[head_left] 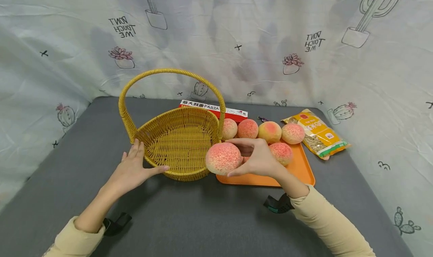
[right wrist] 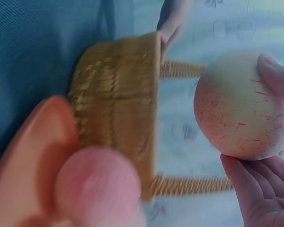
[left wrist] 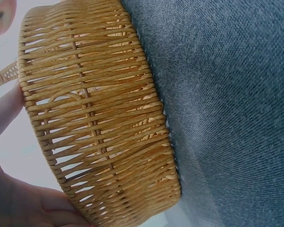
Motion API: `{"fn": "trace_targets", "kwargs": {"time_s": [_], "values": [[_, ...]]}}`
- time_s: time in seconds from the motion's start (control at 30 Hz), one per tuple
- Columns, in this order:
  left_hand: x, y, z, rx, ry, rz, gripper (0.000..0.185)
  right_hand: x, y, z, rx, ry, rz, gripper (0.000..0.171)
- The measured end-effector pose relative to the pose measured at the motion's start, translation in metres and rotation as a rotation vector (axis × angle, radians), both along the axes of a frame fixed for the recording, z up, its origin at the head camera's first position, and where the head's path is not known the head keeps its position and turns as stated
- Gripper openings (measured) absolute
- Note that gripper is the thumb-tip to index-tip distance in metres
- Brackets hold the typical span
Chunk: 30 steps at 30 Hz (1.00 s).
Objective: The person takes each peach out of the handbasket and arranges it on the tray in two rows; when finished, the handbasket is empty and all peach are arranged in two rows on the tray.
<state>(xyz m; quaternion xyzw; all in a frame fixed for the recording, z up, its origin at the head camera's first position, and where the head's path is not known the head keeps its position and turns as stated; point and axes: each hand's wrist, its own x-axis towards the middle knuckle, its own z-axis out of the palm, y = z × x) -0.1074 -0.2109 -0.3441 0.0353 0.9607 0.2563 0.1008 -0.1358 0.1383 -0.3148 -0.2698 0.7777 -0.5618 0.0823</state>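
One peach [head_left: 223,158] up in right hand [head_left: 258,157], just right of basket [head_left: 179,142] rim.
Pinched between curled fingers and thumb, off the orange tray [head_left: 301,167], level with near-right rim; basket opening lies straight left. Left hand [head_left: 133,168] spread flat on near-left wall, bracing. Basket long axis runs left-right, handle arching over it. Five more peaches on tray behind.

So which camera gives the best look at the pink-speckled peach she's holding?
The right wrist view: the round pink-speckled peach fills the frame, sharp, between the right hand's fingers. The head view shows it smaller; the left wrist view catches only a sliver.
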Motion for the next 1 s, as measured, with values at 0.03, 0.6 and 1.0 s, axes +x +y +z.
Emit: {"fn": "trace_targets", "kwargs": {"time_s": [0.03, 0.6, 1.0], "values": [[0.000, 0.000, 0.000, 0.001, 0.000, 0.000, 0.125, 0.001, 0.007, -0.002, 0.005, -0.003, -0.017, 0.072], [-0.001, -0.001, -0.002, -0.003, 0.005, -0.009, 0.126, 0.028, 0.093, -0.026, 0.061, -0.001, -0.326, 0.071], [-0.001, -0.001, -0.003, -0.015, 0.004, -0.002, 0.126, 0.025, 0.153, -0.024, -0.339, -0.148, -0.593, 0.053]]}}
